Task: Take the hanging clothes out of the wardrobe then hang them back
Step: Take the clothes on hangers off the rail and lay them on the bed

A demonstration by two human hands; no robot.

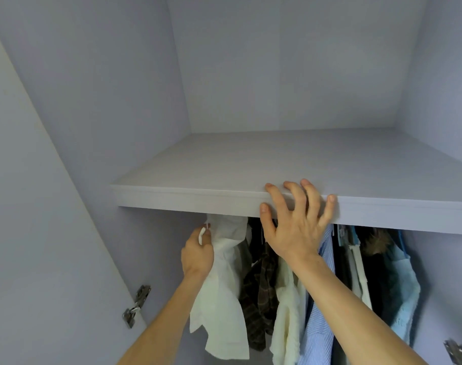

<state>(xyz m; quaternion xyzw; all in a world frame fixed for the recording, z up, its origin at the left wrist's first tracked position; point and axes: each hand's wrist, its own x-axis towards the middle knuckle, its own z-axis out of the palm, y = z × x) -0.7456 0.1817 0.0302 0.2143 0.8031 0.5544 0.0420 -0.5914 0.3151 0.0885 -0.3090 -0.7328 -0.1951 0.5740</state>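
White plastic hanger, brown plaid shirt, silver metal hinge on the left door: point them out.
White plastic hanger [201, 236], head view, its curved hook.
Brown plaid shirt [261, 293], head view, mid fabric.
Silver metal hinge [135, 308], head view, its middle.

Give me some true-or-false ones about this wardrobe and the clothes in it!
1. The right-hand grip rests on the front edge of the shelf. True.
2. The left-hand grip holds a red hanger. False: it holds a white hanger beside the white shirt.
3. The blue striped shirt hangs left of the white shirt. False: it hangs to the right of it.
4. A dark plaid shirt hangs between the white shirt and a cream garment. True.
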